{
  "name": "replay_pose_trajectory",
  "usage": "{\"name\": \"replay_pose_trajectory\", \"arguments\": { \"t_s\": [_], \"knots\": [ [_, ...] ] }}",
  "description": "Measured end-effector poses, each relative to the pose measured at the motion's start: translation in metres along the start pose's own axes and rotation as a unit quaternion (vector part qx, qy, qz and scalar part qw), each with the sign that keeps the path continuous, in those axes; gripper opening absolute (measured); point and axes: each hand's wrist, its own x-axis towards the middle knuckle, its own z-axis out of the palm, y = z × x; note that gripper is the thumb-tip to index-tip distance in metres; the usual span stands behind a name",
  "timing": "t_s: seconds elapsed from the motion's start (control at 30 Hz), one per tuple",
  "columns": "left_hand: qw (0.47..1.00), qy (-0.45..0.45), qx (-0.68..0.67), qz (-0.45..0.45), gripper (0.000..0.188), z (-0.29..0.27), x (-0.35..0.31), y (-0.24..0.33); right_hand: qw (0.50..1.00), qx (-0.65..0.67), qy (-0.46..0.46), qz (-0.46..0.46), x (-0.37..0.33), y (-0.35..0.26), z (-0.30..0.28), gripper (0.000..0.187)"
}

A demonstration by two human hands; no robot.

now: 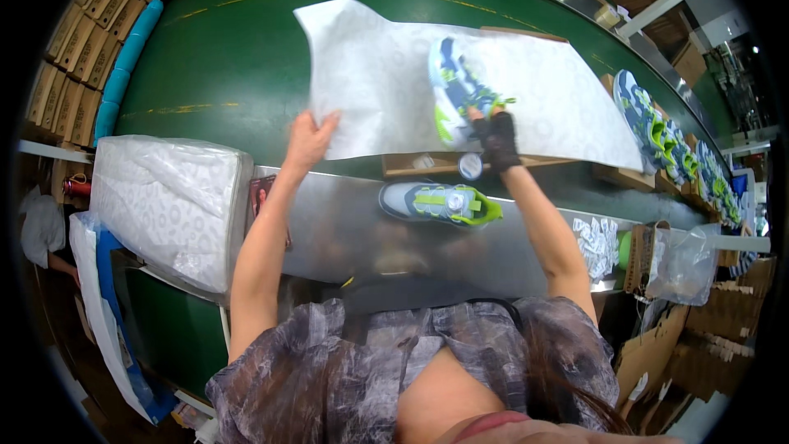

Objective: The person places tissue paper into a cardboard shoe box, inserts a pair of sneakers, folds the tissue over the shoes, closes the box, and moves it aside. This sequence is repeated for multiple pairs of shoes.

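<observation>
1. Across most of my view runs the green conveyor belt point(205, 74), with a steel ledge point(337, 230) along its near side.
2. At far left I see stacked cardboard boxes point(90, 20); I cannot tell what they hold.
3. A white patterned paper sheet point(542, 74) spreads over an open shoebox point(403, 166) on the belt, hiding most of the inside, so I cannot make out its contents.
4. Left of the ledge, a clear plastic wrapper point(234, 156) encloses a thick stack of similar patterned paper point(168, 214).
5. At right, blue-and-lime sneakers point(641, 119) stand in a row among open boxes point(622, 178).
6. Near the ledge's right end, a clear plastic bag point(689, 263) hangs beside a small carton.
7. My left hand point(309, 141) pinches the sheet's near left edge between thumb and fingers.
8. My right hand point(498, 138), in a dark fingerless glove, grips the laced upper of the tilted running shoe point(452, 86) above the sheet; both are slightly blurred.
9. A matching shoe point(436, 201) lies on the ledge, nearer the body.
10. A round white-and-blue disc point(470, 166) shows at the shoebox's near wall, just beside the glove.
</observation>
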Motion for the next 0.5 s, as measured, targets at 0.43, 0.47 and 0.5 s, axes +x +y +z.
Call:
{"name": "replay_pose_trajectory", "arguments": {
  "t_s": [0.43, 0.47, 0.5],
  "knots": [
    [0.965, -0.22, -0.099, -0.107, 0.049, 0.093, 0.062, 0.001, 0.89, -0.328, -0.296, -0.11, -0.023, -0.054, 0.026, 0.034],
    [0.972, -0.194, 0.136, -0.001, 0.05, 0.1, 0.062, 0.003, 0.903, -0.283, -0.081, -0.314, -0.022, -0.009, 0.011, 0.037],
    [0.913, -0.153, 0.363, 0.105, 0.052, 0.107, 0.061, 0.002, 0.85, -0.453, -0.047, -0.266, -0.018, -0.004, -0.003, 0.044]
  ]
}}
